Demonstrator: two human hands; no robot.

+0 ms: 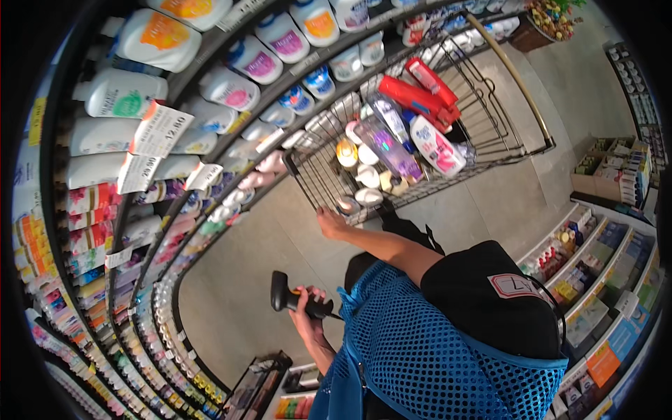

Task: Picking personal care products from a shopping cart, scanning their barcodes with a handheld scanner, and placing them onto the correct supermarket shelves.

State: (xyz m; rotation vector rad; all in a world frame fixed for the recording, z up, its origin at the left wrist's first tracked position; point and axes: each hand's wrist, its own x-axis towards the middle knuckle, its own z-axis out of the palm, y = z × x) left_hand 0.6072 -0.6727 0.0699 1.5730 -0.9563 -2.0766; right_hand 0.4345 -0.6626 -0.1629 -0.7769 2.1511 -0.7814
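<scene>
My right hand (332,223) grips the lower front corner of a black wire shopping cart (310,189). In the cart lie a white shampoo bottle (436,146) with a pink label, a clear bottle with purple contents (389,144), red packages (415,97) and a yellow-topped container (346,153). Several white-topped containers (367,176) stand beside them. My left hand (308,310) is wrapped around the handle of a black handheld barcode scanner (283,294), held over the floor. Its fingers partly hide the handle.
A curved shelf unit (199,152) with several tiers of bottles runs along the left, price tags (157,131) jutting out. White display shelving (593,283) stands at the right, below cardboard boxes (604,173). The cart's handle bar (517,84) is at its far end, near a planter (533,37).
</scene>
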